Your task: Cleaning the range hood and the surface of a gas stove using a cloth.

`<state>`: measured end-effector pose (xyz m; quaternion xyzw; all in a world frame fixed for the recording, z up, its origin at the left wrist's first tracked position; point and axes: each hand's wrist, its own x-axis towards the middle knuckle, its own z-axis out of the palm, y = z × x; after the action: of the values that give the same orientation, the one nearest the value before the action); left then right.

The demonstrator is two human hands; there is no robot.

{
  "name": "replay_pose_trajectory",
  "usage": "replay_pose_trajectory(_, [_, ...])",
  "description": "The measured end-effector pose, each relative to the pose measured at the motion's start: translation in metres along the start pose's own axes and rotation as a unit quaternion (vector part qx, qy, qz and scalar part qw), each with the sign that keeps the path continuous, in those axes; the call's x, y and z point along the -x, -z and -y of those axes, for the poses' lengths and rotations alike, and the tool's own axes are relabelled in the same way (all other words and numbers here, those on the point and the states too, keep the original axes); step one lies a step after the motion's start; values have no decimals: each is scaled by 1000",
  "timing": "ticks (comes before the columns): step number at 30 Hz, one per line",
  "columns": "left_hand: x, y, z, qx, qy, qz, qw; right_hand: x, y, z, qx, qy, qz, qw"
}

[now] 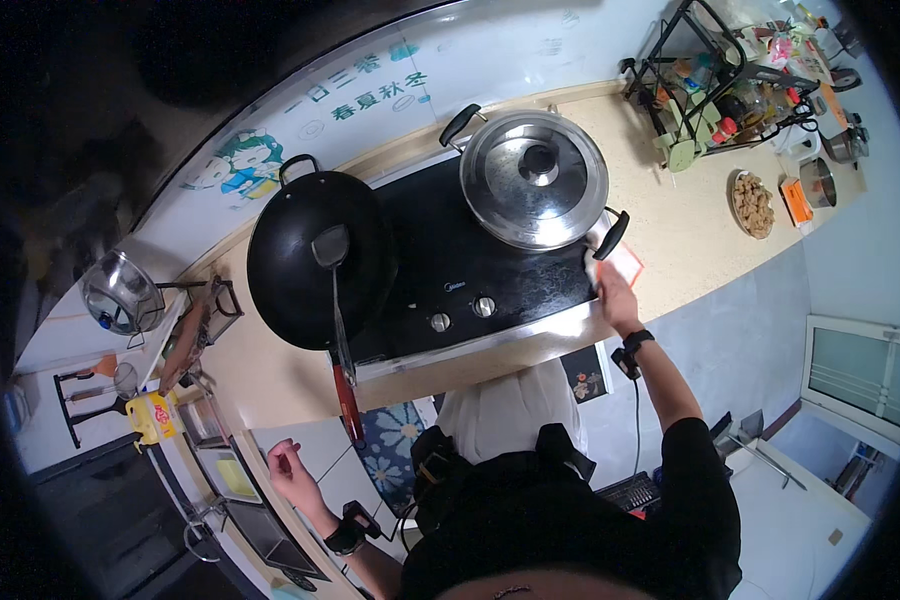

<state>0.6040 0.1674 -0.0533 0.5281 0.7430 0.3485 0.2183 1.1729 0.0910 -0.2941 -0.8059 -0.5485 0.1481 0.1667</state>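
Observation:
My right hand (618, 300) presses a white cloth with an orange edge (627, 264) against the right end of the black glass gas hob (435, 240). Part of the cloth lies beneath the side handle of a stainless steel pot (487, 202), which has its glass lid (495, 161) on. Over the counter's front edge, at the lower left, hangs my left hand (294, 474), empty with loosely bent fingers. A black wok (285, 255) sits on the left burner, and a metal spatula (331, 247) rests in it, its handle lying along the wok's red-brown handle (347, 401).
On the right stand a plate of brown food pieces (752, 204), an orange box (796, 201), a steel bowl (818, 182) and a black rack of bottles (690, 97). At left are a chopping board rack (229, 300), a yellow jug (150, 418) and a sink (266, 536).

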Motion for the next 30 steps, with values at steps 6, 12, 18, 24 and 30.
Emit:
replay_pose_trajectory(6, [8,12,15,3,14,-4,1000,8,-22,27,-7,45,6,999])
replay_pose_trajectory(12, [7,16,25,-2,35,-7,999,38,-40,86,-22,75,74,994])
replay_pose_trajectory(18, [-6,27,60,38,11,17,999,43,-63,140,-10,173,93,980])
replay_pose_trajectory(24, [-18,36,62,36,6,5,999,41,-51,135,-5,126,120,985])
replay_pose_trajectory(30, [-10,33,59,30,22,-5,999,39,-33,76,43,65,51,996])
